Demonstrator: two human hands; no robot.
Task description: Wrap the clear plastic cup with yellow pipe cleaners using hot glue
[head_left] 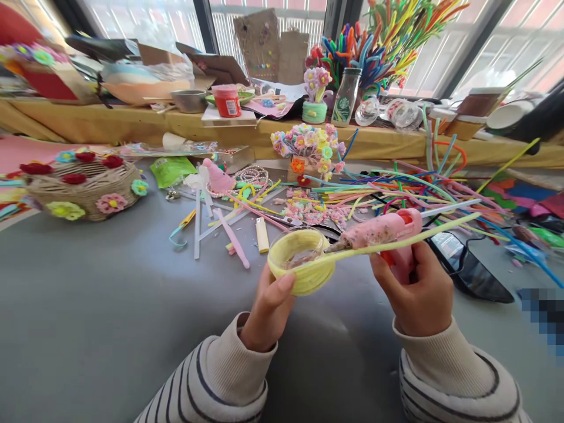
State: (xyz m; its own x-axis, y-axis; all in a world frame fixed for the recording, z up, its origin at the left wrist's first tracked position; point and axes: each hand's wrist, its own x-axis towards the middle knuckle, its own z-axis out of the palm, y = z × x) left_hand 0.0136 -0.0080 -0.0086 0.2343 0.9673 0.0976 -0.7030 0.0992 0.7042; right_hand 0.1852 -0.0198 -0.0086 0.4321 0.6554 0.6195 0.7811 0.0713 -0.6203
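Observation:
My left hand (273, 299) grips a small clear plastic cup (304, 281) wrapped in rows of pale yellow pipe cleaner, its clear rim showing on top. From the cup a loose length of the yellow pipe cleaner (423, 236) stretches to the upper right, passing in front of the glue gun. My right hand (418, 294) is closed around the handle of a pink hot glue gun (379, 229), whose stained nozzle points left at the cup's rim. A whitish glue stick (453, 208) sticks out of the gun's back. A cream lighter (262, 235) lies just behind the cup.
Loose pipe cleaners (396, 188) lie heaped at the right, near a black glossy stand (480, 270). A twine basket with crocheted flowers (88, 188) stands left. Glue sticks (197, 229), a pink stick (232, 238) and fuzzy scraps (312, 208) lie mid-table. A cluttered ledge (176, 126) runs behind.

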